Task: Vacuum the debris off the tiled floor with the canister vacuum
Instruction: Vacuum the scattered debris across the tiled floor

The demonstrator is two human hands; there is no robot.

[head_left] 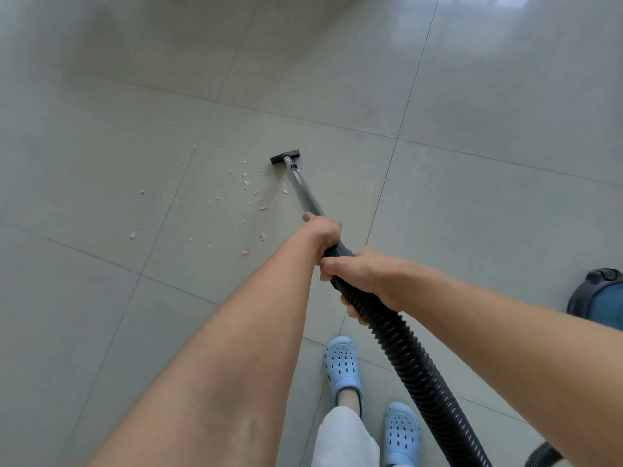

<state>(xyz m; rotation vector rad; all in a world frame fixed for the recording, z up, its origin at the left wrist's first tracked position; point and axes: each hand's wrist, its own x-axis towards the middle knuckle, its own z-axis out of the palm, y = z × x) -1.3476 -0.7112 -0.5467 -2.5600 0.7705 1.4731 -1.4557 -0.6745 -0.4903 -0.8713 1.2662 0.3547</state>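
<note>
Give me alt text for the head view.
Both bare hands, left hand ahead of right hand, grip a black ribbed vacuum hose and metal wand; its black floor nozzle sits right of scattered pastel debris on grey floor tiles.

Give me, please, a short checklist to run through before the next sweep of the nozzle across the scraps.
1. Left hand gripping the grey metal wand: ok.
2. Right hand gripping the black ribbed hose: ok.
3. Black flat floor nozzle down on the tiled floor: ok.
4. Pastel paper scraps cleared: not ok, they lie left of the nozzle.
5. Suction running: cannot tell.
</note>
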